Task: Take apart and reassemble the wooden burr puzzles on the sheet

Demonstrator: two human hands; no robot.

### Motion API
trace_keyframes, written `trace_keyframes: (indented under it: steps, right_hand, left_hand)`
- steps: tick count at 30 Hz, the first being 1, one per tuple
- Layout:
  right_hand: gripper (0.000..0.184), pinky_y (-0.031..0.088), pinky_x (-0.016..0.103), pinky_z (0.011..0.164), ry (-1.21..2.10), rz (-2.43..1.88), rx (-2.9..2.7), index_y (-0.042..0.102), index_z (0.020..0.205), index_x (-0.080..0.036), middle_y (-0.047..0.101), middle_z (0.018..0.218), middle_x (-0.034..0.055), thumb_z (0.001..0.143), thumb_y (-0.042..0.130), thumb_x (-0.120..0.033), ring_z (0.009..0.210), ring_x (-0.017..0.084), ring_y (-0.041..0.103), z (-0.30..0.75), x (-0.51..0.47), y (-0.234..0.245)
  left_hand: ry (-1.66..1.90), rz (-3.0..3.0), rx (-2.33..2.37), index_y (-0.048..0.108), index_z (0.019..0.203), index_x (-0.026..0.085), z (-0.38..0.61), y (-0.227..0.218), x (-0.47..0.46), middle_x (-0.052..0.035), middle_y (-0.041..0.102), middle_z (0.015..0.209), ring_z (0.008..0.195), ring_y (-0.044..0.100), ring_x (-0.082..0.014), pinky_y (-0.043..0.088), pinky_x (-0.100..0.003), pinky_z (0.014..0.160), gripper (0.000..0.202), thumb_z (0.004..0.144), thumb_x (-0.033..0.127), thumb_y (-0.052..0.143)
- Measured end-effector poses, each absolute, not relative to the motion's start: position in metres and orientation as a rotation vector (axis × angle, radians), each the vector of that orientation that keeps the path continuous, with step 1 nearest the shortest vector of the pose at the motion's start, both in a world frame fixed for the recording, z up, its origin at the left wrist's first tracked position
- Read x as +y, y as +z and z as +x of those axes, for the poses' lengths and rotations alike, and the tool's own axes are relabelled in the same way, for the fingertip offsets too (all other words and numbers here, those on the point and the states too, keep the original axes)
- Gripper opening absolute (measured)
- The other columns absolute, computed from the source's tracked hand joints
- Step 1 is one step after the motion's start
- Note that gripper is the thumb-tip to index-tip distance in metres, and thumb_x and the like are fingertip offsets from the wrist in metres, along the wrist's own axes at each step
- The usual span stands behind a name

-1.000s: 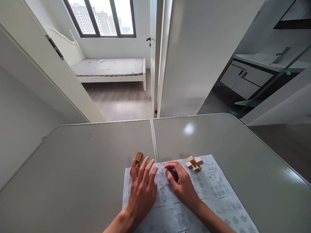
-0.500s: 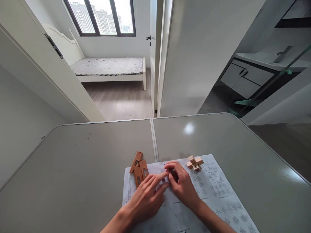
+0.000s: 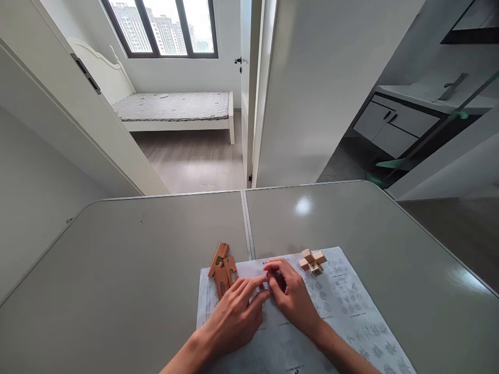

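Note:
My left hand [image 3: 234, 314] and my right hand [image 3: 293, 297] rest on a printed instruction sheet [image 3: 345, 306], fingertips meeting at its top middle. Both hands have their fingers drawn together there; whatever lies between them is hidden. Just left of my left fingers lie several flat brown wooden puzzle pieces [image 3: 223, 272], partly on the sheet's top left corner and untouched. A small pale wooden cross-shaped puzzle [image 3: 313, 261] stands on the sheet just right of my right hand's knuckles.
The sheet lies on a grey folding table [image 3: 136, 259] with a seam down its middle. Beyond the far edge are a white door, an open doorway to a bedroom, and a dark cabinet with a counter at right.
My left hand has left the brown pieces and slid right, its fingers closing up against my right fingertips. The brown pieces are now uncovered. My right hand has barely moved.

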State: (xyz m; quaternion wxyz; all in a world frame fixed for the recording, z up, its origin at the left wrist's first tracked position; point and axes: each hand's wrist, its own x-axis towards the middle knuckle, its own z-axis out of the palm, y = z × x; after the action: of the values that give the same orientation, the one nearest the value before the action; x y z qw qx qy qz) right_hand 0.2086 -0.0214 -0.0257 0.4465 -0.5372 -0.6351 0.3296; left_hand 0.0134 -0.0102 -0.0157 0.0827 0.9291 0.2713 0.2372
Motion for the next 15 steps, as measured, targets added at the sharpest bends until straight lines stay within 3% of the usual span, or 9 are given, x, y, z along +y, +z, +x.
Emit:
trace_keyframes:
  steps: [15]
  right_hand:
    - [0.02,0.059,0.034,0.076,0.769,-1.321,-1.588,0.065,0.107,-0.024,0.071,0.104,0.0079,0.101,0.049,-0.016,0.088,0.023,0.069,0.2089,-0.0203,-0.0249]
  left_hand:
    - [0.722,2.775,0.81,0.066,0.118,0.017,0.015,-0.0122,-0.0093,-0.0148,0.07,0.128,0.11,0.07,-0.0261,0.062,-0.041,0.094,0.04,0.087,-0.003,0.05]
